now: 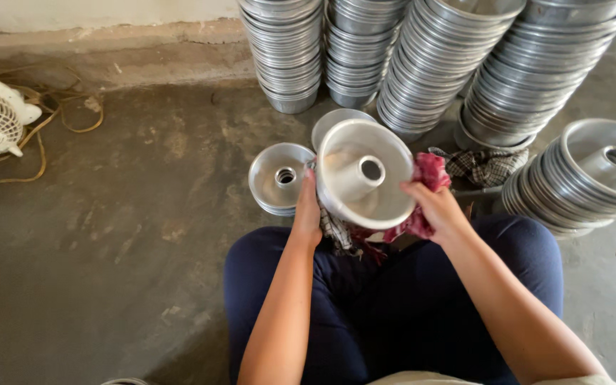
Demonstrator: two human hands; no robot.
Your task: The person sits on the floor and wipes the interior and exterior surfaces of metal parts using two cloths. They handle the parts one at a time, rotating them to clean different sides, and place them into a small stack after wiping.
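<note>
I held one tube pan (365,182) at frame centre, my left hand (308,214) gripping its rim, my right hand (433,207) pinching a red rag (429,175) against its edge. Stacks (536,64) filled the upper right; I judged much work remained.

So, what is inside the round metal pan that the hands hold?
Inside the pan stands only a hollow centre tube, open at its top; the rest is bare metal. A red cloth lies behind the rim under the right hand; the pan hides most of it.
</note>
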